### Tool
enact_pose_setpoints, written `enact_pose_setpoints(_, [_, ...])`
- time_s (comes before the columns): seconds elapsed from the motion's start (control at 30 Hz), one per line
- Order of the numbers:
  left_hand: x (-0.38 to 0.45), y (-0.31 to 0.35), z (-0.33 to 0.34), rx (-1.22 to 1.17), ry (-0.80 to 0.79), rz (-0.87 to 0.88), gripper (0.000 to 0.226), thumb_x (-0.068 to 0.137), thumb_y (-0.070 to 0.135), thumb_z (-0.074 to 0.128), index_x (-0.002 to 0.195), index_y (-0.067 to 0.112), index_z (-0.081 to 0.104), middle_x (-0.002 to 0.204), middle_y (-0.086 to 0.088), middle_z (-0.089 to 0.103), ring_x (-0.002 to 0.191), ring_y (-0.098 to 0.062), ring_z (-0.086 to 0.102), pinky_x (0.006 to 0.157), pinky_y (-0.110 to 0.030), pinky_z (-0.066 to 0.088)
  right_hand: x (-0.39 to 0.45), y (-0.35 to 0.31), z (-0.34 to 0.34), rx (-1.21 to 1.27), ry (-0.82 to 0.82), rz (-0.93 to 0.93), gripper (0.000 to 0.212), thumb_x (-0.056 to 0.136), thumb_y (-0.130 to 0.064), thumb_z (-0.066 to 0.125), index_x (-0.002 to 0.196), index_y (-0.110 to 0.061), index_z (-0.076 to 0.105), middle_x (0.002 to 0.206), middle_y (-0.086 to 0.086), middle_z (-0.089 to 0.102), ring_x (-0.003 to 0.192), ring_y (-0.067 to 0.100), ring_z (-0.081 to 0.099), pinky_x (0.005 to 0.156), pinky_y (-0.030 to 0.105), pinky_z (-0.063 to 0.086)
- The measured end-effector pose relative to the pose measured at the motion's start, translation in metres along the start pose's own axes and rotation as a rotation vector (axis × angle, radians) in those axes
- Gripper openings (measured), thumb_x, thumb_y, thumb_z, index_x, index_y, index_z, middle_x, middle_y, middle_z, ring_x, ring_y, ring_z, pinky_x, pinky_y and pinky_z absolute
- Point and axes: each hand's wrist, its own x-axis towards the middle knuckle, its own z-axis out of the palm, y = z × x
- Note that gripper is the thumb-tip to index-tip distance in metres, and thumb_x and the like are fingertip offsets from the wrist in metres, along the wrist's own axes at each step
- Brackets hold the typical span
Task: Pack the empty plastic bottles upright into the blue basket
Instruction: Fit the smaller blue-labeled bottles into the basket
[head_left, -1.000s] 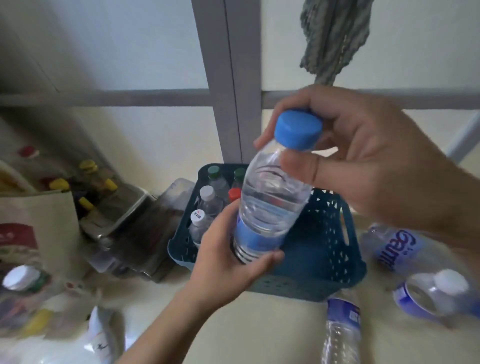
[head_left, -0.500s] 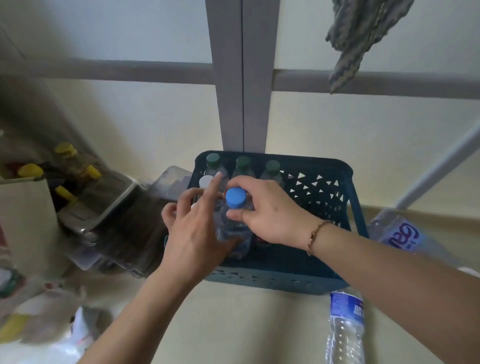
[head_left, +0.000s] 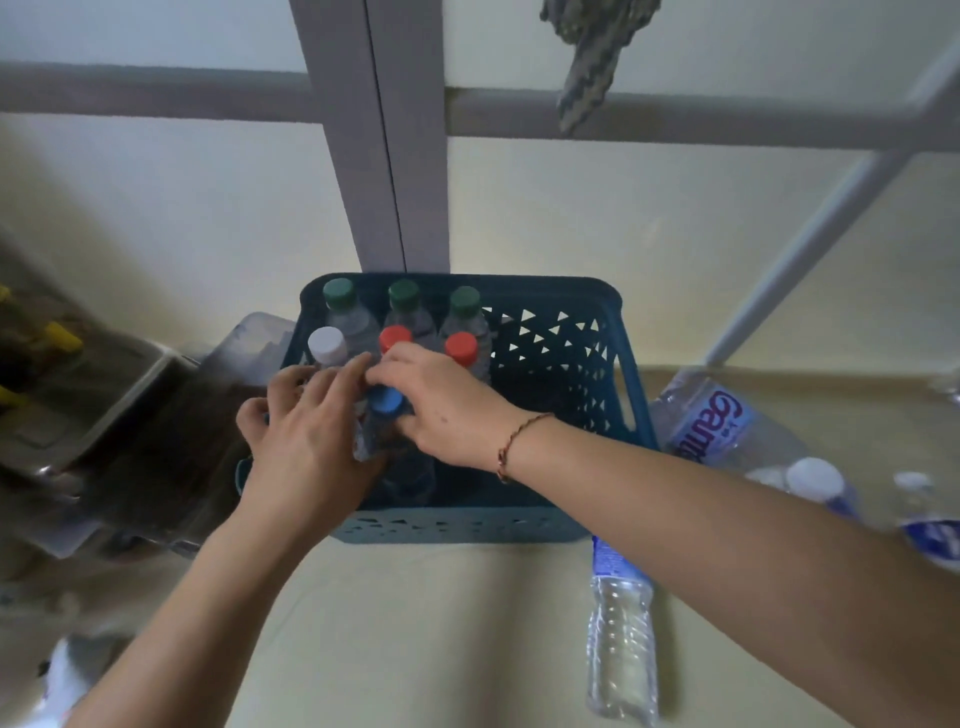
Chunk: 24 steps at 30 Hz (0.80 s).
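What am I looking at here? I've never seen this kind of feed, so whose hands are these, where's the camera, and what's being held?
There is no machine here: a person works with bare hands, and the single picture comes from a camera worn on their head, looking forward and down.

The left hand and the right hand both grip a blue-capped bottle and are setting it upright into the blue basket. Six bottles already stand in the basket's left part: three green-capped at the back, then one white-capped and two red-capped in front of them.

More bottles lie on the pale surface: a clear bottle in front of the basket, and a large bottle plus smaller ones to the right. Blurred clutter sits at the left.
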Motion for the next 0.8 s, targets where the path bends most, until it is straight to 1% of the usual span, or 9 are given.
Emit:
enact_pose_setpoints(0.1, [-0.003,0.010,-0.004,0.010,0.026,-0.026,0.091,0.074,0.040,0.080,0.150,0.023,0.033,0.149,-0.007,0.043,0.135,-0.037,0.028,0.097,-0.056,0.030,-0.007,-0.001,-0.010,-0.055,-0.051,-0.009,0.052,0.083,-0.003,0.066,0.132,-0.010,0.052,0.123,0.007,0.052,0.110,0.024,0.055,0.093,0.042,0.050])
enact_pose_setpoints(0.17, [-0.013,0.023,-0.013,-0.060,0.185,0.000,0.078,0.080,0.033,0.068,0.149,0.017,0.034,0.151,-0.011,0.039,0.137,-0.036,0.025,0.103,-0.058,0.027,-0.018,-0.001,-0.025,-0.061,-0.016,0.002,0.058,0.084,-0.015,0.070,0.137,-0.013,0.048,0.124,0.006,0.054,0.108,0.019,0.055,0.096,0.039,0.048])
enact_pose_setpoints(0.23, [-0.036,0.042,-0.018,-0.219,0.423,0.141,0.068,0.075,0.017,0.064,0.139,0.007,0.044,0.140,-0.015,0.047,0.137,-0.027,0.031,0.106,-0.055,0.030,-0.043,0.000,-0.046,0.000,0.123,0.026,0.055,0.084,-0.028,0.072,0.134,-0.017,0.052,0.115,0.001,0.060,0.096,0.010,0.055,0.092,0.027,0.048])
enact_pose_setpoints(0.3, [-0.073,0.066,-0.007,-0.434,0.512,0.367,0.048,0.076,0.012,0.063,0.123,0.006,0.052,0.121,-0.009,0.059,0.130,-0.014,0.039,0.105,-0.041,0.034,-0.084,0.001,-0.063,0.072,0.295,0.059,0.042,0.085,-0.029,0.072,0.124,-0.018,0.060,0.100,-0.003,0.063,0.084,0.007,0.057,0.077,0.014,0.047])
enact_pose_setpoints(0.4, [-0.126,0.095,0.048,-0.691,0.197,0.460,0.042,0.077,0.026,0.069,0.117,0.024,0.056,0.115,0.009,0.059,0.112,-0.012,0.053,0.095,-0.026,0.041,-0.161,0.008,-0.055,0.211,0.408,0.187,0.024,0.085,-0.026,0.071,0.108,-0.020,0.066,0.087,-0.007,0.063,0.077,0.013,0.062,0.067,0.014,0.046])
enact_pose_setpoints(0.47, [-0.147,0.113,0.092,-0.790,-0.093,0.271,0.064,0.065,0.036,0.073,0.124,0.049,0.049,0.118,0.024,0.055,0.103,-0.002,0.056,0.085,-0.017,0.046,-0.207,0.021,-0.025,0.253,0.356,0.355,0.019,0.083,-0.033,0.069,0.100,-0.027,0.065,0.082,-0.009,0.064,0.076,0.012,0.063,0.068,0.017,0.048])
enact_pose_setpoints(0.53, [-0.155,0.130,0.126,-0.882,-0.308,0.016,0.070,0.058,0.045,0.070,0.120,0.062,0.043,0.118,0.024,0.055,0.098,0.000,0.057,0.075,-0.009,0.045,-0.243,0.040,0.011,0.250,0.307,0.553,0.021,0.078,-0.044,0.064,0.095,-0.031,0.063,0.079,-0.011,0.064,0.074,0.010,0.063,0.070,0.026,0.051])
enact_pose_setpoints(0.67, [-0.152,0.157,0.165,-0.910,-0.434,-0.211,0.069,0.053,0.065,0.069,0.114,0.048,0.043,0.117,0.017,0.057,0.095,-0.007,0.061,0.081,-0.012,0.046,-0.281,0.077,0.055,0.191,0.358,0.745,0.030,0.076,-0.052,0.055,0.093,-0.028,0.065,0.081,-0.014,0.064,0.074,0.003,0.060,0.075,0.031,0.053])
enact_pose_setpoints(0.8, [-0.150,0.172,0.174,-0.861,-0.478,-0.233,0.089,0.054,0.064,0.071,0.131,0.035,0.040,0.122,0.016,0.054,0.108,-0.018,0.062,0.095,-0.041,0.051,-0.296,0.092,0.050,0.049,0.429,0.935,0.039,0.073,-0.061,0.057,0.065,-0.024,0.048,0.054,-0.007,0.051,0.051,0.008,0.047,0.054,0.028,0.045])
